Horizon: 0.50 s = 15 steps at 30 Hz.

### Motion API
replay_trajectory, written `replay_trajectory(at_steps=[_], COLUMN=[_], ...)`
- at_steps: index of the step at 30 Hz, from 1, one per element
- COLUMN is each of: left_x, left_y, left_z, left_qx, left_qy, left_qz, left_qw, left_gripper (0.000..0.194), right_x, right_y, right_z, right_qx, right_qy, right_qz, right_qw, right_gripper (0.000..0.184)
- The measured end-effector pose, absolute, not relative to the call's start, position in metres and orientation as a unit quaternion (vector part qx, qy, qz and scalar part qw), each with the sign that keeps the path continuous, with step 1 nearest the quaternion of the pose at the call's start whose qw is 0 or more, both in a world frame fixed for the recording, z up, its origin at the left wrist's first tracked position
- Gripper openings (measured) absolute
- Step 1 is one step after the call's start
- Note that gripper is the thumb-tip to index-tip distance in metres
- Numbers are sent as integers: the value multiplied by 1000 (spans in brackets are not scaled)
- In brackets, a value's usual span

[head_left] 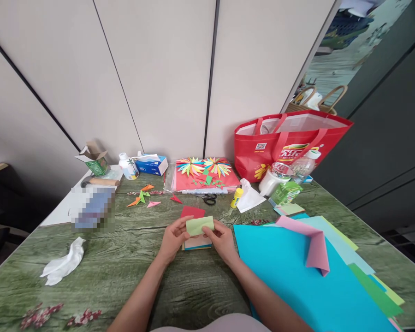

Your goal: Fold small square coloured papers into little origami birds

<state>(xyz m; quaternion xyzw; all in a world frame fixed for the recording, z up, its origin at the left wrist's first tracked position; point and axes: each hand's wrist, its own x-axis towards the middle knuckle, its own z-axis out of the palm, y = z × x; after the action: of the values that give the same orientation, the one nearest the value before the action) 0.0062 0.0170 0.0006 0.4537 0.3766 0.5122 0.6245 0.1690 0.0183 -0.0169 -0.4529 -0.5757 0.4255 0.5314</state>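
Observation:
Between my two hands is a small light-green piece of paper (198,226), held up above the table and looking folded into a rectangle. My left hand (173,236) pinches its left end, and my right hand (222,236) grips the right end with the thumb across its front. Below the paper lies a small stack of coloured paper squares (198,246), partly hidden by my hands. A red paper square (192,211) lies just beyond my fingers. Farther left are several folded paper pieces (143,196) in orange, green and pink.
Large coloured sheets (280,267) cover the right side, with a folded pink strip (316,242) on top. Scissors (210,199), a glue stick (237,198) and paper fans (203,167) stand farther back. A red bag (251,157) is behind. A crumpled tissue (65,262) lies left.

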Motion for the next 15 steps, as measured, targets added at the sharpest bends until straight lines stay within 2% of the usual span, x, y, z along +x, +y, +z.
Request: replay_trajectory(at_steps=[4,8,9,15], left_x=[11,13,13,12], left_y=[14,14,15,16], left_z=[7,7,6,1], left_qx=[462,449,444,414], left_qy=[395,421,427,457], left_qz=[497,498,502,517], left_qw=[619,610,607,594], left_gripper=[67,64,62,43], right_x=[164,161,161,161], right_y=[15,13,13,12], right_z=[-18,-17,-17,-22], right_qx=[-456,-432,-432,-443], right_qy=[-505,-469,-473,-482], right_qz=[492,529,530,524], right_qw=[543,559,556,545], right_gripper=[20,48,50,26])
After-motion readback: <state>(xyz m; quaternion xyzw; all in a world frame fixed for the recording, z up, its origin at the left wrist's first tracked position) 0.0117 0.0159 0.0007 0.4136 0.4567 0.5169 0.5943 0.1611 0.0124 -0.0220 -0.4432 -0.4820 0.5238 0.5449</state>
